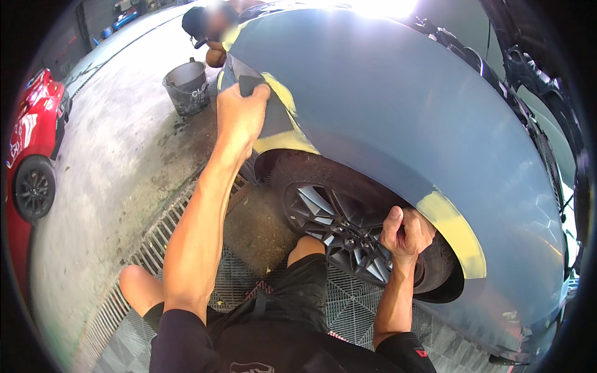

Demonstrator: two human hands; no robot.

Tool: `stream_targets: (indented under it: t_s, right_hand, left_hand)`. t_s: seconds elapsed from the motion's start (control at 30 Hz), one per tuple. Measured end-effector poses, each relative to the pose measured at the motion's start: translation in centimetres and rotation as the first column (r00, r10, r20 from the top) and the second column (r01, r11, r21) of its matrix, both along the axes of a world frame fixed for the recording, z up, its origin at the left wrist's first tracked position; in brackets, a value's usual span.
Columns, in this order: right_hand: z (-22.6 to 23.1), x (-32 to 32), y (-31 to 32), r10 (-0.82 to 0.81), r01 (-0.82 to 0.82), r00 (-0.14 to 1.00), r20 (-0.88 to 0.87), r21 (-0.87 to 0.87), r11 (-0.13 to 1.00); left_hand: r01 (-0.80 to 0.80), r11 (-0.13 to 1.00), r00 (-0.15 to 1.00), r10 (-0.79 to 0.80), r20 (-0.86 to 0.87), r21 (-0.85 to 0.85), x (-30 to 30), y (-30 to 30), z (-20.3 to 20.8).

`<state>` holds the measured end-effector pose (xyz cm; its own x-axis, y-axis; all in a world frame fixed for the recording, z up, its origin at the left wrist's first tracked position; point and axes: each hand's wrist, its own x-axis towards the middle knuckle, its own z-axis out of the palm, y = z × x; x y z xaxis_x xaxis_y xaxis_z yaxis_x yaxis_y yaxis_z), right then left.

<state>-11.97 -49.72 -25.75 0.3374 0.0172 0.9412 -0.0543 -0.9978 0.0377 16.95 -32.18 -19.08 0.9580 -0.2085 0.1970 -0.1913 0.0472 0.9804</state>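
My left hand (240,118) is closed around a dark grey block (250,85), which looks like a sanding block. It is held at the car's dull grey body panel, beside a patch of yellow filler (281,93). More yellow filler (287,142) runs along the wheel arch below that hand. My right hand (407,233) is a fist with the thumb up, its fingers curled at the lip of the wheel arch next to another yellow filler patch (452,230). The fingertips there are hidden. Behind that hand is the dark spoked wheel (348,230).
A dark bucket (186,87) stands on the concrete floor at far left. Beyond it another person (214,31) crouches by the car's far end. A red car (37,124) is parked at the left. Floor grating (158,227) runs beneath me; the open engine bay (528,105) lies at right.
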Motion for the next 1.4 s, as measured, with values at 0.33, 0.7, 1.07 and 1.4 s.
stream_targets:
  t_s: [0.33,0.7,1.07,1.4]
  right_hand:
    - [0.0,-0.1,-0.1,-0.008,0.008,1.0,0.025,-0.002,1.0]
    - [-0.4,-0.3,-0.4,-0.026,0.026,0.999,0.02,0.002,1.0]
    - [-0.5,-0.3,-0.5,0.026,-0.027,0.999,0.033,0.026,0.999]
    - [-0.3,-0.2,-0.3,0.028,-0.029,0.999,0.031,0.045,0.999]
  left_hand:
    - [0.072,0.997,0.997,-0.073,-0.018,-0.025,-0.9,0.1,-0.3]
    - [0.08,0.997,0.996,-0.08,-0.028,-0.01,-0.1,0.5,1.3]
    - [0.06,0.993,0.993,-0.07,-0.091,-0.105,-1.1,1.1,-0.1]
    - [0.06,0.975,0.985,-0.093,-0.143,-0.215,-1.2,0.9,-0.8]
